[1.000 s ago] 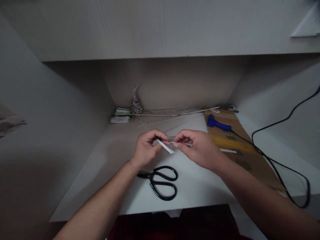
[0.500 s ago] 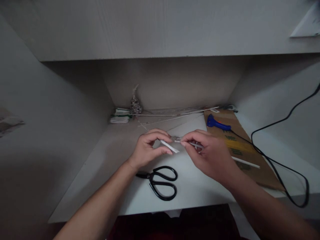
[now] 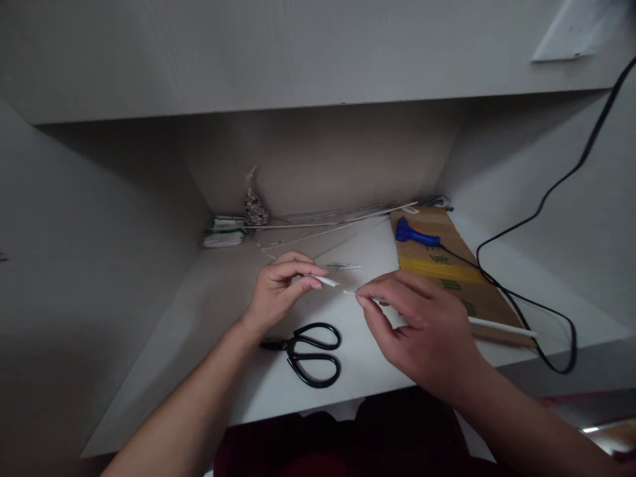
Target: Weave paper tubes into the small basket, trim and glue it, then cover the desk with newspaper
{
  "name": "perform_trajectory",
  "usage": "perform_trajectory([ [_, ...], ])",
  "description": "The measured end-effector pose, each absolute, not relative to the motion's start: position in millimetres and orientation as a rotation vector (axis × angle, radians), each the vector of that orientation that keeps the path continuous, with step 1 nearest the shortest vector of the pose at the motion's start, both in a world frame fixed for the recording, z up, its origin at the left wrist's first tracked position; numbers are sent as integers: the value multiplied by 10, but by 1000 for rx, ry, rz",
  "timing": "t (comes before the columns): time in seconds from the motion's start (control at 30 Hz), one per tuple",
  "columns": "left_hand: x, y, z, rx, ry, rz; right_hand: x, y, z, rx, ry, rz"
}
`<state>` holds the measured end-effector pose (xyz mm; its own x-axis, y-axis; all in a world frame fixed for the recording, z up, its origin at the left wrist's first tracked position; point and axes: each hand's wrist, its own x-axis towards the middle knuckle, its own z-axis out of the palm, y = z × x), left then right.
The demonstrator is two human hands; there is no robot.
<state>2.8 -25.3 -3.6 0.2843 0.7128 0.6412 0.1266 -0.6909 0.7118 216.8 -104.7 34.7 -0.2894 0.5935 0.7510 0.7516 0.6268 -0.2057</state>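
Between its thumb and fingers, my left hand (image 3: 283, 288) pinches a short white paper stick (image 3: 328, 281) whose end points right. Across a small gap, my right hand (image 3: 415, 315) grips a longer white paper stick (image 3: 501, 326); its tip shows at the fingertips and its far end sticks out to the right behind the hand. The two stick ends face each other without touching. Black-handled scissors (image 3: 315, 358) lie below my left hand on the white surface (image 3: 358, 354). Just beyond the hands lie a few thin short pieces (image 3: 342, 266).
A blue glue gun (image 3: 417, 233) with a black cord rests on cardboard (image 3: 447, 265) at the right. Along the back are long thin sticks (image 3: 318, 225), a woven cone-shaped piece (image 3: 256, 211) and a white-green packet (image 3: 224, 233). A shelf edge (image 3: 318, 106) overhangs the back.
The view has shifted. My hands have moved apart, opening a gap between the two stick ends, and the left stick now lies flatter. The short pieces behind them show more clearly.
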Motion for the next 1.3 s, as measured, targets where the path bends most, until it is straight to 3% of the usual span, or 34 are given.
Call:
perform_trajectory([
  [0.27, 44, -257, -46, 2016, 755, 1381, 2108, -1033, 364, -1043, -2014, -388],
  [0.77, 53, -260, -36, 2057, 767, 1356, 2093, -968, 334, -1108, -2051, -331],
  [1.07, 54, -274, -35, 2079, 772, 1355, 2090, -974, 375, -1278, -2029, -117],
  [1.3, 71, -288, -21, 2132, 787, 1355, 2086, -968, 351, -1304, -2029, -193],
])
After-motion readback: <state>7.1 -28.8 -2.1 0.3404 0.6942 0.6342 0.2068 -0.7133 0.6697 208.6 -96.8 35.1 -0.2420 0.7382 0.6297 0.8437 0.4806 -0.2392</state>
